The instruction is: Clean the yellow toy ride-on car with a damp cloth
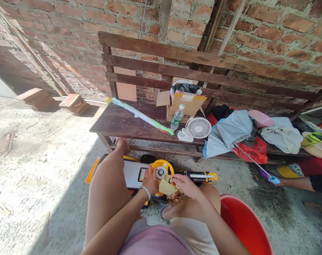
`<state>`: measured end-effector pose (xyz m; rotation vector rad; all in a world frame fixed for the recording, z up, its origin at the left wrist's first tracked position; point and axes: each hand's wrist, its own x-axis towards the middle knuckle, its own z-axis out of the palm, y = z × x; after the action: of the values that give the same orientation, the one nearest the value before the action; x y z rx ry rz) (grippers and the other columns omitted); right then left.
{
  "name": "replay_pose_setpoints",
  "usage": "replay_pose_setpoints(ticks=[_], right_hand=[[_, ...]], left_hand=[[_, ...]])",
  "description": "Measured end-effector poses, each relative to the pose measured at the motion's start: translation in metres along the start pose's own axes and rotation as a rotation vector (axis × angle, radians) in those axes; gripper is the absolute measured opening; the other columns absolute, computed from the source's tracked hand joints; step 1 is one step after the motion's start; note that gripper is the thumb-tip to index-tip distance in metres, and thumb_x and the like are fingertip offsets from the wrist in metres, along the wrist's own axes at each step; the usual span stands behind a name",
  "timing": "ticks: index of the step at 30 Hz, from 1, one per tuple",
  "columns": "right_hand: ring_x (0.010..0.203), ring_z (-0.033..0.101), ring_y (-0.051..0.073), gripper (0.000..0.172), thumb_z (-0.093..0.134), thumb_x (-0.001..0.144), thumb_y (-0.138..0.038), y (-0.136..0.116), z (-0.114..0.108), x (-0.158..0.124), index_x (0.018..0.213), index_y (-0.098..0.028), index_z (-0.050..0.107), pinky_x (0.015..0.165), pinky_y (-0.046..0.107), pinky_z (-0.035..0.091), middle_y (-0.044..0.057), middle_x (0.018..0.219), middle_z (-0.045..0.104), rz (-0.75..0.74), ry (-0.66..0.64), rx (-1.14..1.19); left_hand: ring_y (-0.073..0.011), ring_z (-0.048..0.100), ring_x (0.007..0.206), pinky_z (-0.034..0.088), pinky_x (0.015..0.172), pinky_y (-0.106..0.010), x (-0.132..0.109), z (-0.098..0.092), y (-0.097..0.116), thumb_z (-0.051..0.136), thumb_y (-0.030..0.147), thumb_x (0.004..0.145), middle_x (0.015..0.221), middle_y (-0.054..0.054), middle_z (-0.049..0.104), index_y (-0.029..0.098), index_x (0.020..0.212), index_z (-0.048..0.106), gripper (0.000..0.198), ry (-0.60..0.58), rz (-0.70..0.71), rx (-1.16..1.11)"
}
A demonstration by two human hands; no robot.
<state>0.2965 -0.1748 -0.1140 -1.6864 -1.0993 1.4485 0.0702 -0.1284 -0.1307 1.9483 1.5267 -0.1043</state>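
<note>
A ride-on toy with a white body (131, 173) and a yellow steering wheel (164, 163) stands between my legs. My left hand (150, 183), a beaded bracelet at its wrist, lies over the left side of the wheel with its fingers stretched out. In my right hand (186, 186) is a crumpled yellowish cloth (166, 185), pinched at the wheel's lower right edge. Brown stringy material (176, 197) hangs below the cloth; whether it is part of it I cannot tell. A black and yellow part with a white bar (202, 176) sticks out to the right.
A wooden bench (115, 122) ahead carries a wrapped long roll (142, 117), a water bottle (177, 117), a small fan (198, 127), a cardboard box (188, 102) and a grey umbrella (227, 131). A red bucket (243, 226) stands at my right. Another person's arm (296, 183) reaches in at far right.
</note>
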Motion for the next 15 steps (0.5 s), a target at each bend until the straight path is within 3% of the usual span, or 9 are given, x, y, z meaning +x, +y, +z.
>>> replay_pose_setpoints(ticks=[1, 4, 6, 7, 11, 15], right_hand=[[0.1, 0.072, 0.029, 0.03, 0.077, 0.083, -0.043, -0.019, -0.018, 0.01, 0.1, -0.02, 0.084, 0.093, 0.038, 0.057, 0.006, 0.101, 0.082, -0.04, 0.029, 0.011], [0.111, 0.073, 0.031, 0.038, 0.073, 0.088, -0.045, -0.063, -0.055, 0.057, 0.117, -0.021, 0.082, 0.089, 0.036, 0.058, 0.011, 0.123, 0.08, 0.01, 0.283, 0.071], [0.114, 0.073, 0.031, 0.036, 0.071, 0.09, -0.043, -0.076, -0.061, 0.095, 0.116, -0.02, 0.081, 0.084, 0.034, 0.058, 0.014, 0.13, 0.077, 0.074, 0.399, 0.047], [0.113, 0.073, 0.03, 0.033, 0.071, 0.09, -0.041, -0.077, -0.057, 0.114, 0.112, -0.019, 0.081, 0.083, 0.033, 0.058, 0.015, 0.128, 0.078, 0.113, 0.396, 0.026], [0.087, 0.076, 0.026, 0.022, 0.081, 0.082, -0.038, -0.063, -0.006, 0.171, 0.087, -0.016, 0.079, 0.073, 0.032, 0.058, 0.013, 0.093, 0.082, 0.238, 0.182, 0.001], [0.071, 0.074, 0.022, 0.022, 0.092, 0.066, -0.031, -0.039, 0.059, 0.199, 0.08, -0.018, 0.081, 0.071, 0.032, 0.059, 0.004, 0.076, 0.08, 0.191, -0.114, 0.041]], left_hand=[[-0.037, 0.017, 0.169, 0.023, 0.136, -0.052, 0.001, 0.002, 0.002, 0.055, 0.025, 0.093, 0.183, -0.023, 0.013, 0.009, 0.172, 0.023, 0.087, 0.043, -0.002, -0.02], [-0.0361, 0.016, 0.17, 0.023, 0.135, -0.053, 0.006, 0.008, 0.004, 0.053, 0.028, 0.095, 0.182, -0.023, 0.017, 0.009, 0.174, 0.014, 0.089, 0.139, -0.001, -0.09], [-0.0372, 0.017, 0.169, 0.022, 0.136, -0.055, 0.008, 0.011, 0.002, 0.053, 0.028, 0.096, 0.182, -0.023, 0.02, 0.009, 0.175, 0.011, 0.091, 0.141, 0.007, -0.098], [-0.0374, 0.018, 0.169, 0.02, 0.136, -0.055, 0.009, 0.012, 0.0, 0.052, 0.028, 0.096, 0.181, -0.023, 0.021, 0.009, 0.175, 0.011, 0.091, 0.131, 0.013, -0.089], [-0.0377, 0.022, 0.168, 0.019, 0.136, -0.055, 0.009, 0.014, -0.003, 0.049, 0.028, 0.097, 0.182, -0.022, 0.018, 0.008, 0.175, 0.012, 0.089, 0.081, 0.027, -0.035], [-0.0385, 0.018, 0.169, 0.019, 0.136, -0.055, 0.008, 0.017, -0.001, 0.046, 0.027, 0.098, 0.182, -0.023, 0.016, 0.003, 0.174, 0.013, 0.087, 0.048, 0.013, 0.003]])
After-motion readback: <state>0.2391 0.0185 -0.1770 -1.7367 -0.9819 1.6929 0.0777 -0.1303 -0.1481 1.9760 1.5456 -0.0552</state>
